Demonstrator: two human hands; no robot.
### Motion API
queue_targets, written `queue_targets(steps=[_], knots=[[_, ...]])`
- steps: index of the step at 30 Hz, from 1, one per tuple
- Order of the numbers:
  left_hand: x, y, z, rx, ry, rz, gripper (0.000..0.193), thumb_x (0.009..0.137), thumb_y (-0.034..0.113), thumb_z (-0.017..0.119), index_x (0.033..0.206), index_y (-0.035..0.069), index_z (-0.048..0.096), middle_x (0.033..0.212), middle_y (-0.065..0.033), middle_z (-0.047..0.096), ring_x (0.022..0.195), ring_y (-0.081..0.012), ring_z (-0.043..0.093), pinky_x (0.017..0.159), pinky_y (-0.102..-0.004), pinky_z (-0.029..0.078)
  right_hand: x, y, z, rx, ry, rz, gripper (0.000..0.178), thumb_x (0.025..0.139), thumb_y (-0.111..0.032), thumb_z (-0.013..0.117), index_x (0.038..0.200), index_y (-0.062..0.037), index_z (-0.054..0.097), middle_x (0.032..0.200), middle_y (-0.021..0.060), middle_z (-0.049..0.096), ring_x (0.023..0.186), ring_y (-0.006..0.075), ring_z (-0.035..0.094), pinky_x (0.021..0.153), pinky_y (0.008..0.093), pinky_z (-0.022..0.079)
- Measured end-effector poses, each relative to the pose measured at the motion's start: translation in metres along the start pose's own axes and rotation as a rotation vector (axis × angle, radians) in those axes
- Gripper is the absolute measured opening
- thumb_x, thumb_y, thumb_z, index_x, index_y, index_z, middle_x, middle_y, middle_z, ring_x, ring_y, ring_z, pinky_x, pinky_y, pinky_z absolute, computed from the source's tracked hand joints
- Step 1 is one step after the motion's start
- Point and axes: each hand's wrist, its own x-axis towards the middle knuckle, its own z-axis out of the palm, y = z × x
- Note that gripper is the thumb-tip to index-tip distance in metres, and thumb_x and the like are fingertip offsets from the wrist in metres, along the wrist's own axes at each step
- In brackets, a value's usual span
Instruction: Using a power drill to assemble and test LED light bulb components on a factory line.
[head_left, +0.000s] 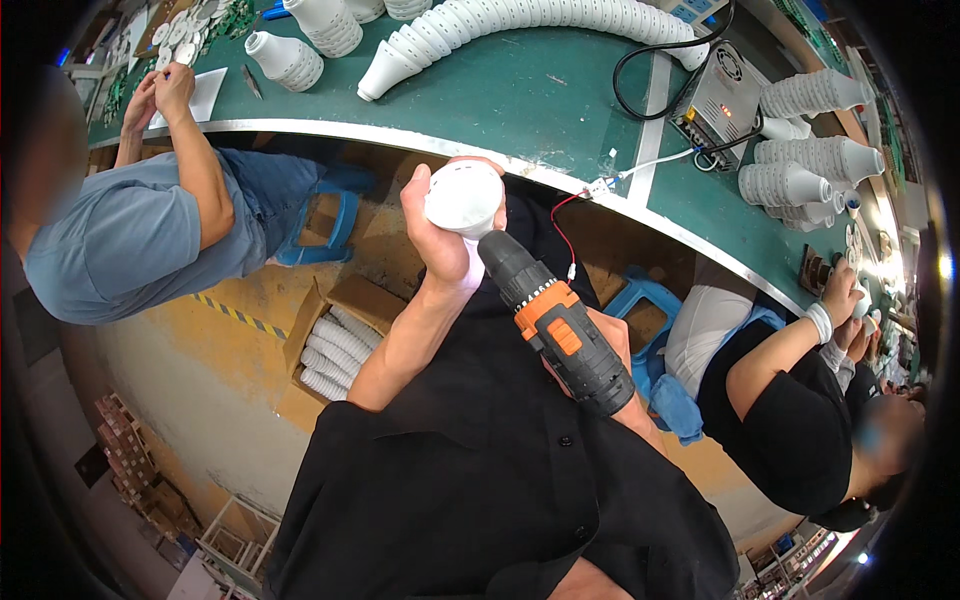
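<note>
In front of my chest, my left hand (437, 245) is wrapped round a white plastic cone-shaped housing (463, 196), its wide round end facing up. My right hand (612, 337) grips a black and orange cordless drill (566, 333); the drill's body hides most of the fingers. The drill's chuck (507, 262) points at the lower side of the housing, close to my left palm. Whether the bit touches the housing cannot be made out. A bright glow lies on my left wrist just below the housing.
A green workbench (540, 95) carries a long curved stack of white housings (500, 20), shorter stacks (285, 62) and a metal power supply (722, 95). A red wire (562, 232) hangs off its edge. Co-workers sit left and right. A carton (368, 300) of housings stands on the floor.
</note>
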Motion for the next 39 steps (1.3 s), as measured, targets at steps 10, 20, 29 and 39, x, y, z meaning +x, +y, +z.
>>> queue_targets(steps=[10,20,29,39], knots=[[0.005,0.002,-0.004,0.044,-0.043,0.019,0.067,0.097,0.054,0.028,0.101,-0.005,0.06,0.074,-0.0132,0.061,0.055,-0.0201,0.056,0.051,-0.032,0.045,-0.004,-0.002,-0.002,0.013,0.012,0.038,0.025,0.07,-0.006,0.075,0.092,0.0002,0.067,0.079,0.01,0.065,0.069,0.0262,0.069,0.063,0.0305,0.052],[0.007,0.004,-0.006,0.033,-0.001,0.021,0.067,0.097,0.054,0.029,0.102,-0.005,0.06,0.076,-0.0136,0.06,0.055,-0.0201,0.055,0.05,-0.0315,0.044,-0.005,-0.005,-0.003,0.001,0.001,0.057,0.024,0.07,-0.004,0.076,0.092,0.0009,0.067,0.077,0.0102,0.065,0.067,0.0263,0.069,0.062,0.0309,0.052],[0.009,0.003,-0.011,0.018,-0.022,0.032,0.067,0.097,0.054,0.029,0.103,-0.005,0.061,0.075,-0.0136,0.06,0.056,-0.0208,0.054,0.049,-0.0319,0.043,-0.007,-0.003,-0.007,0.037,-0.048,0.0,0.029,0.078,-0.003,0.072,0.105,0.0051,0.067,0.087,0.0149,0.068,0.074,0.0289,0.071,0.065,0.0338,0.054],[0.01,0.005,-0.014,0.032,-0.024,0.045,0.067,0.097,0.054,0.029,0.102,-0.005,0.061,0.074,-0.0132,0.06,0.056,-0.0207,0.053,0.049,-0.0319,0.042,-0.008,-0.004,-0.006,0.044,-0.065,0.04,0.028,0.077,-0.003,0.073,0.103,0.0051,0.067,0.086,0.0145,0.068,0.072,0.0287,0.071,0.064,0.0335,0.053]])
